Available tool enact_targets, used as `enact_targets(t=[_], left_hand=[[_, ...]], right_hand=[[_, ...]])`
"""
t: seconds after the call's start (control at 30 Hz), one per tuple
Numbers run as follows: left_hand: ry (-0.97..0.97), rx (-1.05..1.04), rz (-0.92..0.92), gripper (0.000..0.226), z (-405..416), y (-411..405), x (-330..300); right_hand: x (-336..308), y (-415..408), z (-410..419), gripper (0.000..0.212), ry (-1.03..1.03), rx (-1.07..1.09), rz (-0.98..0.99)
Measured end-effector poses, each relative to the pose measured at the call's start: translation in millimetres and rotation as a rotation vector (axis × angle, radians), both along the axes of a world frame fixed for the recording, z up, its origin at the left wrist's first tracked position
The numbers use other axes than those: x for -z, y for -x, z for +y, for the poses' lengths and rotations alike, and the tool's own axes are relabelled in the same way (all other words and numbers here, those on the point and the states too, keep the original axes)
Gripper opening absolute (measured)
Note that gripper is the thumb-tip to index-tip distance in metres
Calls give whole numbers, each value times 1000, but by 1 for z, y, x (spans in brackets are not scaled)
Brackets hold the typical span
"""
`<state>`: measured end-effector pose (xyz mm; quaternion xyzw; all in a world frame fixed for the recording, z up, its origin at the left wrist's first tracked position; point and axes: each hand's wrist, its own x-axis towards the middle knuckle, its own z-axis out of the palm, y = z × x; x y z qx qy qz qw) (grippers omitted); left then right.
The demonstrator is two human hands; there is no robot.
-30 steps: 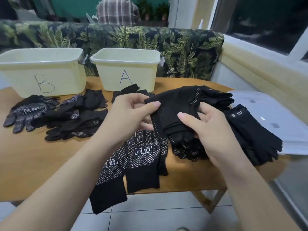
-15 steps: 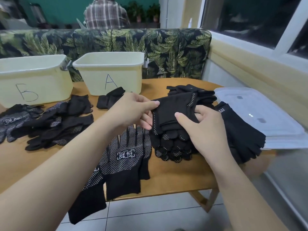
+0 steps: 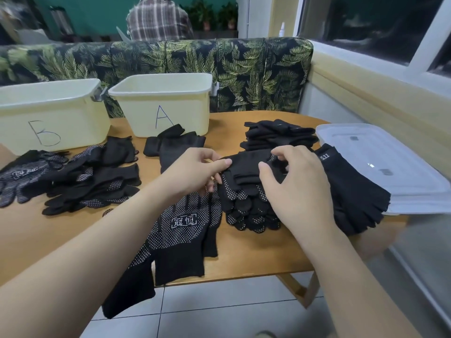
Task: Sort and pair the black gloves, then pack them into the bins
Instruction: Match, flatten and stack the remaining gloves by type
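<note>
Both hands, left hand (image 3: 195,172) and right hand (image 3: 297,186), pinch a folded dotted glove (image 3: 246,167) atop its stack; piles sorted on the tabletop (image 3: 36,230), packing into bin A (image 3: 161,103) and bin B (image 3: 48,113) apparently remains.

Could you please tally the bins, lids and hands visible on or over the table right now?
Bins: 2, bin A and bin B
Lids: 1, clear lid
Hands: 2, left hand and right hand, both pinching a glove
Total: 5

Two bins (image 3: 161,103), one lid (image 3: 380,167)
</note>
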<state>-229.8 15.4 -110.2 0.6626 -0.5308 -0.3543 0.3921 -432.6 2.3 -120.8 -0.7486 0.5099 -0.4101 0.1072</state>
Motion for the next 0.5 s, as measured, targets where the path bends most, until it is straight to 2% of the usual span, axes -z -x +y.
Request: enact_targets(t=[0.1,0.2,0.3,0.4,0.5], left_hand=[[42,-49,-100,26,-1,-3,2],[209,-91,-343,20,1,-7,2],[320,81,-460,37,6,-1,-1],[260,224,-562,52,7,7,6],[163,300,-557,58,6,12,16]], right_hand=[[5,-3,-3,26,81,-74,36],[9,-6,-4,30,77,-168,46],[12,-9,-4,38,39,-242,106],[16,-10,-2,47,-22,-287,185],[21,-9,-2,54,-92,-305,270]])
